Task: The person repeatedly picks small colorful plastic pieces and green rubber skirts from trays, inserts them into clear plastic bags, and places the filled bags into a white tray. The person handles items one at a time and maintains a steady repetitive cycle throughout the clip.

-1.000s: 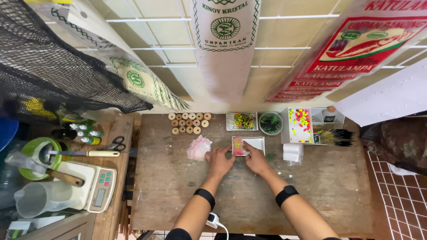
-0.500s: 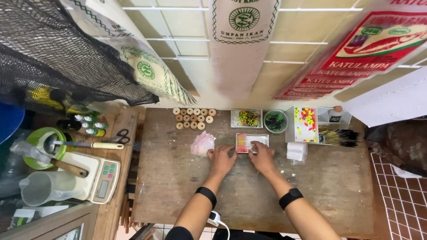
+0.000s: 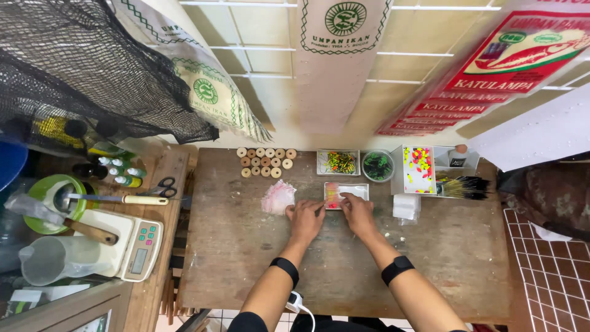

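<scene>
Here we count two hands at the middle of the frame, both reaching away from us over a wooden table (image 3: 246, 270). The left hand (image 3: 305, 219) lies knuckles up, fingers curled, its fingertips at the left edge of a small clear flat packet (image 3: 346, 193); the right hand (image 3: 358, 213) rests its fingertips on the packet's lower edge. We cannot tell whether either hand pinches the packet or only presses it. Each wrist bears one black band.

Left of the left hand lies one pinkish crumpled bag (image 3: 278, 198). Above it we count some thirteen wooden spools (image 3: 265, 162) in three rows. Right of them stand one clear tray of coloured bits (image 3: 338, 162), one round tub of green pieces (image 3: 378, 166) and one white box of bright beads (image 3: 419, 168). One scale (image 3: 138, 246) sits at lower left. The packet's contents are too small to make out.
</scene>
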